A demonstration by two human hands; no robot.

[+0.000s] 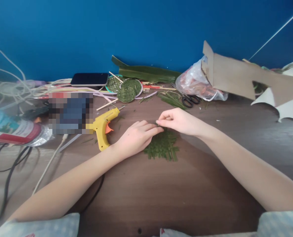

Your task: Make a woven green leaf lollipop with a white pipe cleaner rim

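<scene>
A small woven mat of green leaf strips (162, 146) lies on the brown table in front of me, with loose strip ends along its near edge. My left hand (137, 136) rests palm down on its left side, fingers stretched toward its upper edge. At that same edge, my right hand (172, 120) has thumb and forefinger pinched together on a leaf strip, mostly hidden by the fingertips. Both hands cover the mat's upper part. A yellow glue gun (102, 130) with an orange trigger lies just left of my left hand.
Behind are round woven leaf pieces (126, 93), a long green leaf (148, 73), black scissors (190, 100) and a dark phone (89, 79). Cardboard (232, 74) and a plastic bag (193, 79) stand at the right back. A bottle (18, 128) and cables crowd the left.
</scene>
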